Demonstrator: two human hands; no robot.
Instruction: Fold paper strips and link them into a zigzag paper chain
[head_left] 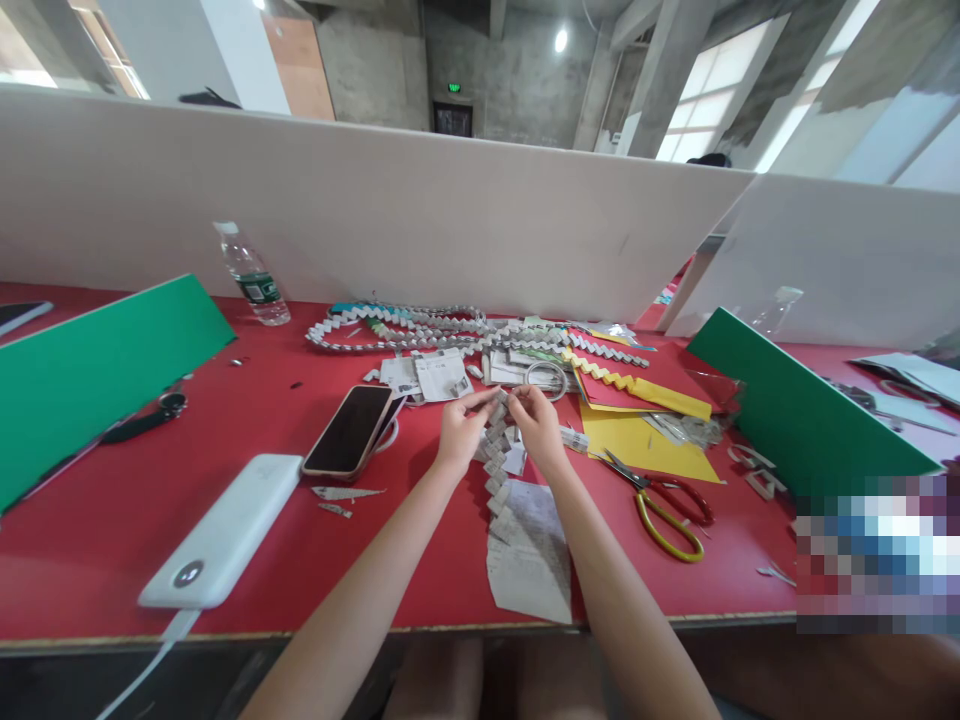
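Note:
A zigzag chain of folded newsprint [496, 470] hangs toward me over the red table. Its far end is pinched between the fingertips of my left hand [466, 425] and my right hand [534, 420], which nearly meet. Under the chain's near end lies a sheet of printed paper [534, 560]. Behind my hands, long folded-paper chains [360, 342] lie looped, and a yellow chain [600, 372] runs to the right. Cut newspaper pieces [442, 375] rest just beyond my left hand. The fingers cover the fold they hold.
Left are a phone [349, 430], a white power bank [225, 535] with a cable and a water bottle [255, 275]. Scissors [667, 505] with red and yellow handles lie right, near yellow paper [645, 440]. Green dividers [802, 400] flank the space; a white partition [420, 215] stands behind.

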